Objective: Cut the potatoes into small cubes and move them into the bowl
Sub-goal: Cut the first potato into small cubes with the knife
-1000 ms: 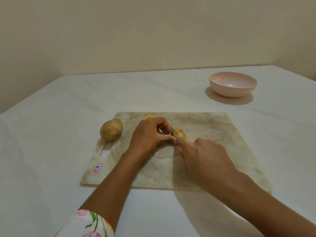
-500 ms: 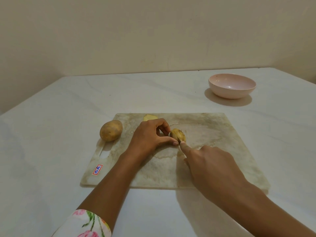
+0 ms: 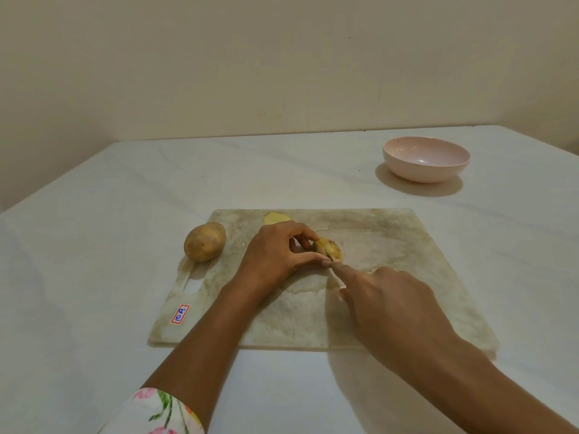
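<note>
Cut potato piece (image 3: 327, 249): rounded, brown-skinned, split across the top; sits on the cutting board near its middle, toward the far side.
Left hand (image 3: 275, 255): pinches the piece from its left between thumb and curled fingers.
Right hand (image 3: 391, 305): grips a knife (image 3: 337, 277), forefinger stretched along it toward the piece, other fingers curled under; only a thin pale sliver of blade shows, its tip at the piece's near side.
Yellow slice (image 3: 275, 217): flat, pale cut face up, at the board's far edge behind the left hand.
Whole potato (image 3: 205, 241): oval, tan, speckled skin; rests on the board's left edge.
Cutting board (image 3: 391, 245): rectangular, pale, scuffed and stained, with a handle slot at the left.
Sticker (image 3: 180, 314): red-bordered, on the board's near left corner; reads roughly "10A".
Bowl (image 3: 426, 175): round, glossy pink; stands far right, well apart from the board.
Table (image 3: 94, 245): white, faintly veined like marble.
Sleeve (image 3: 156, 411): white floral fabric on the left arm.
</note>
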